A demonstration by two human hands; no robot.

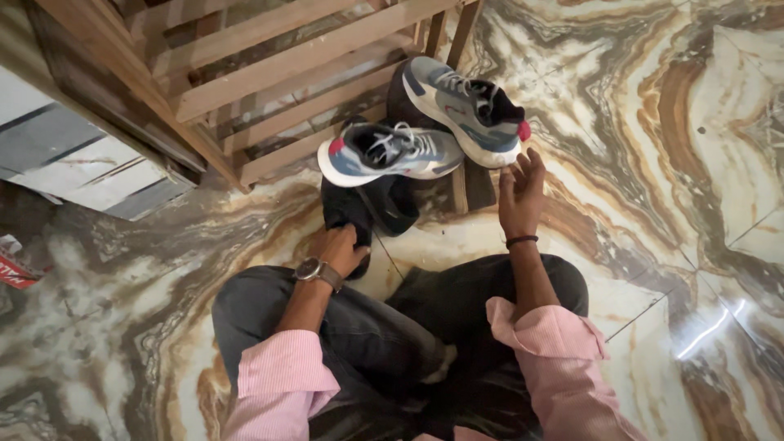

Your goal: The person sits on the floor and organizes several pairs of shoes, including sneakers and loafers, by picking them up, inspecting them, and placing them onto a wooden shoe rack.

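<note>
Two grey and blue sneakers with white soles lie on the marble floor in front of me. One sneaker (390,152) lies on its side, and the other sneaker (465,108) leans against a wooden rack (269,65). My left hand (341,247), a watch on its wrist, grips a black cloth (371,206) that lies under the nearer sneaker. My right hand (521,189), with a dark band on the wrist, hovers open just below the toe of the far sneaker, fingers spread. Pink sleeves are rolled up on both my arms, and I sit cross-legged in dark trousers.
The slatted wooden rack stands at the top left. A grey and white panel (73,159) lies at the left, and a red and white packet (15,265) sits at the left edge. Veined marble floor (670,163) spreads to the right.
</note>
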